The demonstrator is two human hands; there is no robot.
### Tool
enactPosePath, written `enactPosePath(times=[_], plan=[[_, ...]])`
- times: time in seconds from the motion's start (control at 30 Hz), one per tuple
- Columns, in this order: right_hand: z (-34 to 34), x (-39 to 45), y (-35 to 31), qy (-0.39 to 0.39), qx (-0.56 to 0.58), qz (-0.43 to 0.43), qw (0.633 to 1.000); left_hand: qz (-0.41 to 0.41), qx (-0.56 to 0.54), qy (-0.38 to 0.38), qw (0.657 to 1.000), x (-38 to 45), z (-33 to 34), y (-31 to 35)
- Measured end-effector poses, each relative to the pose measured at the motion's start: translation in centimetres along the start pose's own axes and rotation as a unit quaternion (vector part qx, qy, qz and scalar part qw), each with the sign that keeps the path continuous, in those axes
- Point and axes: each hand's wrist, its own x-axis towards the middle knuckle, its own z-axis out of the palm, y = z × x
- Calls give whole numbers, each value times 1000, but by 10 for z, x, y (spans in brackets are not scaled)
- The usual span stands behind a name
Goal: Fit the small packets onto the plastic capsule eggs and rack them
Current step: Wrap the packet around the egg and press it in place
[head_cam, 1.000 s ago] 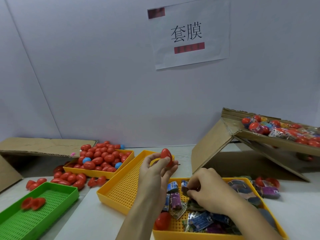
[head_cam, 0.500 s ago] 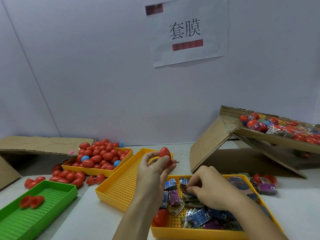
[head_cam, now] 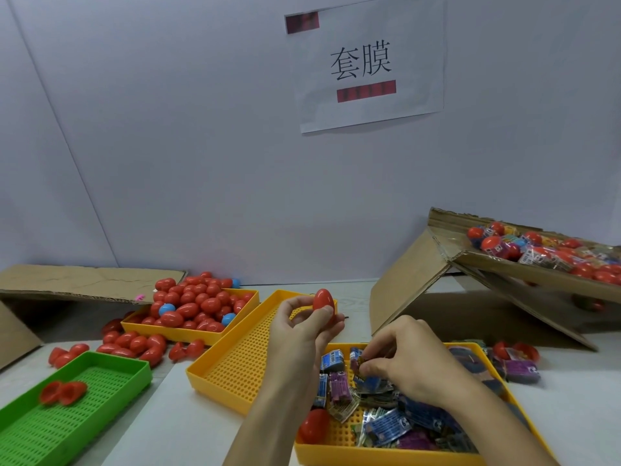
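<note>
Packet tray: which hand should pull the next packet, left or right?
Right. The right hand is already down in the packet tray, fingertips pinching at a packet. The left hand is occupied, holding a red egg up above the empty yellow tray.

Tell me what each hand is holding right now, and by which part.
The left hand holds a red capsule egg by its lower end, tip up. The right hand pinches a small packet by its edge, among the pile in the yellow tray.

Pale lavender wall [head_cam: 168, 146] behind white tabletop [head_cam: 188, 428]; paper sign [head_cam: 413, 105] with two black characters, red bars taped up; even indoor light.
</note>
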Motion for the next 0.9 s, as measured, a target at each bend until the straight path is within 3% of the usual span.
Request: enactPosePath(times=[0.27,0.77,0.9], plan=[[0,0,-1,-4,1,-7,1000,-5,9,-8,1000,0,-1,-1],[30,2,-12,-33,-100,-29,994,8,58,4,998,2,0,-7],[34,2,-13,-9,-118,-38,992,9,75,0,997,0,2,-10]])
